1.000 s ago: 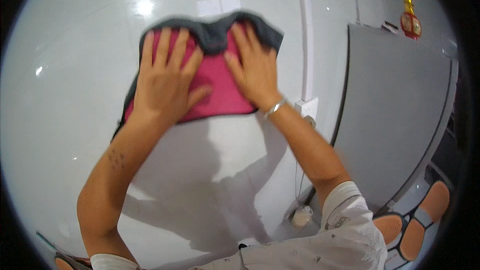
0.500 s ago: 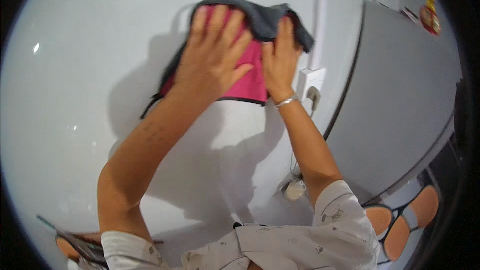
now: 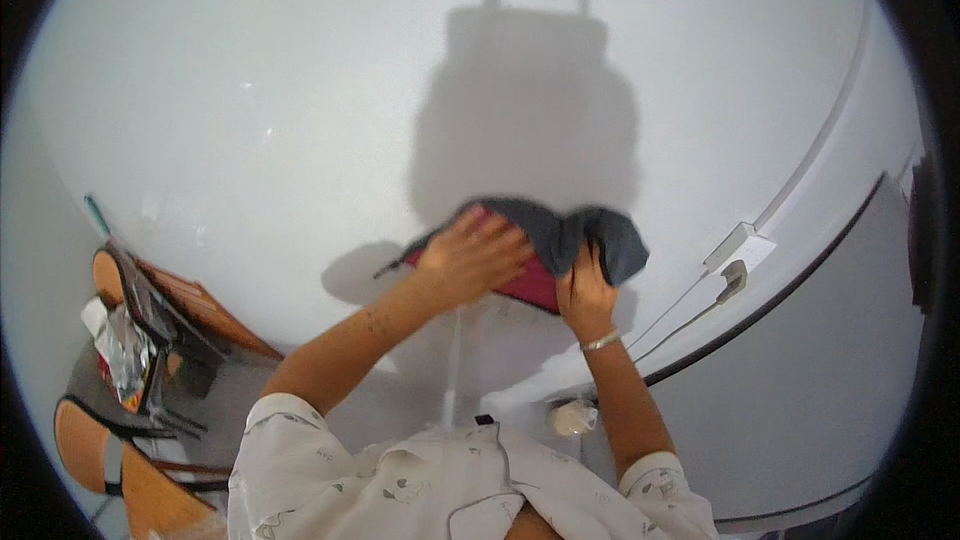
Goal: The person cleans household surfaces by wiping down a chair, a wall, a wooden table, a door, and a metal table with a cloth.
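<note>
A dark pink and grey cloth (image 3: 528,290) with black edging lies bunched against the glossy white wall. My left hand (image 3: 475,258) rests flat on its pink side, fingers stretched out. At the cloth's right end, my right hand (image 3: 588,292), with a silver bracelet at the wrist, grips the grey bunched part; some of its fingertips are hidden in the folds. A thin dark strip sticks out at the cloth's left end.
A white wall socket (image 3: 742,245) with a grey plug (image 3: 733,280) and cord is to the right. Beyond it stands a grey panel (image 3: 790,390). A pale bottle (image 3: 572,418) stands low by my right arm. Chairs (image 3: 110,450) and a wooden board (image 3: 205,305) are at left.
Both hands have moved down the wall with the cloth, as the view has also shifted. My forearms are more bent, and the chairs at left show more fully.
</note>
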A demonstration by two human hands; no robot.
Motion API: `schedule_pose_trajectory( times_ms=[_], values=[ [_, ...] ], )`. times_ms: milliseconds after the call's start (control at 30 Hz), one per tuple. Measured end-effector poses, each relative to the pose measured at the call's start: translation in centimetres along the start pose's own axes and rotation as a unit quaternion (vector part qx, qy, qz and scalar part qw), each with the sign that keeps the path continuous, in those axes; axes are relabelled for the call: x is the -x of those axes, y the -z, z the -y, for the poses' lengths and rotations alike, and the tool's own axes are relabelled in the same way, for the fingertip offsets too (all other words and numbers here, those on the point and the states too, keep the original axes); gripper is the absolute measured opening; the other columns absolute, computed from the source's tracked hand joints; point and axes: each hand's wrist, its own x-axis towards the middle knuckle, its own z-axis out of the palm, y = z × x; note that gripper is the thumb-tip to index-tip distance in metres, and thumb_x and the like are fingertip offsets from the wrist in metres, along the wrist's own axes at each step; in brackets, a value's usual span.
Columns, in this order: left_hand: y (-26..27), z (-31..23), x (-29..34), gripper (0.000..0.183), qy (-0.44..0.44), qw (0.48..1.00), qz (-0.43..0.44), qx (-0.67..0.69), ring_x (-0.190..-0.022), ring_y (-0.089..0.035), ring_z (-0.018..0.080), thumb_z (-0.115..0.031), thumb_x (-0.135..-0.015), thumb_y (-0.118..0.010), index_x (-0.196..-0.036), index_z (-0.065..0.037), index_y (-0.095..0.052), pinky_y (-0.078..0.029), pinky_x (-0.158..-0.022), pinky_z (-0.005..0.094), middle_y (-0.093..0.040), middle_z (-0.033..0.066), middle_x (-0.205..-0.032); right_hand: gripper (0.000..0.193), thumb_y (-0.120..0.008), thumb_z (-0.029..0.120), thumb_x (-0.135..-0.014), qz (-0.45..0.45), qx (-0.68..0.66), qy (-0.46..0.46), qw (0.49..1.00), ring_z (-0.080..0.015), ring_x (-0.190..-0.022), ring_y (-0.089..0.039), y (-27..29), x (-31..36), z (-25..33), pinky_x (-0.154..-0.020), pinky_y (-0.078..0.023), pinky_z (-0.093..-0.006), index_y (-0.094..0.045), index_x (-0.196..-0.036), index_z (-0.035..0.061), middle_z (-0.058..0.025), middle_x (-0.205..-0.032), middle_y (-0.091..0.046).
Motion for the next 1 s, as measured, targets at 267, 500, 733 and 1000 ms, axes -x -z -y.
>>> schedule_pose_trajectory(
  times_ms=[267, 500, 733, 1000],
  values=[
    [6.2, 9.1, 0.2, 0.051, 0.343, 0.905, -0.248, -0.044, -0.129, -0.034, 0.0494, -0.041, -0.081, -0.070, -0.114, -0.002, -0.062, -0.020, -0.109, 0.0651, -0.045, 0.0273, -0.131, 0.046, -0.061, 0.022, -0.089, -0.137, 0.019, 0.177, 0.974, -0.0295, -0.110, -0.059, 1.7, -19.4, 10.9, -0.101, -0.037, -0.0487, -0.058, -0.134, 0.0238, -0.0094, -0.124, -0.064],
    [-1.4, -1.4, 11.5, 0.046, 0.481, 0.865, -0.140, 0.016, -0.129, -0.030, 0.0555, -0.033, -0.083, -0.067, -0.115, -0.001, -0.064, -0.016, -0.110, 0.0685, -0.044, 0.0263, -0.136, 0.038, -0.059, 0.020, -0.083, 0.138, -0.054, 0.388, 0.910, -0.0306, -0.100, -0.062, -6.5, -6.4, 11.0, -0.093, -0.046, -0.0475, -0.066, -0.118, 0.0093, -0.0151, -0.105, -0.068],
    [-3.2, -6.0, 16.3, 0.061, 0.536, 0.834, -0.079, 0.108, -0.133, -0.027, 0.0552, -0.033, -0.081, -0.072, -0.130, -0.003, -0.054, -0.014, -0.112, 0.0673, -0.044, 0.0240, -0.139, 0.023, -0.060, 0.018, -0.079, 0.250, -0.056, 0.375, 0.891, -0.0237, -0.085, -0.060, -7.0, -0.3, 10.7, -0.088, -0.048, -0.0459, -0.074, -0.096, 0.0090, -0.0084, -0.089, -0.067],
    [4.5, 11.0, 4.7, 0.062, 0.400, 0.904, -0.150, -0.025, -0.141, -0.013, 0.0547, -0.037, -0.082, -0.070, -0.127, 0.004, -0.057, -0.006, -0.117, 0.0580, -0.020, 0.0434, -0.147, 0.044, -0.056, 0.024, -0.087, -0.066, -0.044, 0.209, 0.975, -0.0236, -0.103, -0.062, -1.5, -16.5, 12.9, -0.098, -0.042, -0.0442, -0.062, -0.130, 0.0195, -0.0081, -0.114, -0.067]
  ],
)
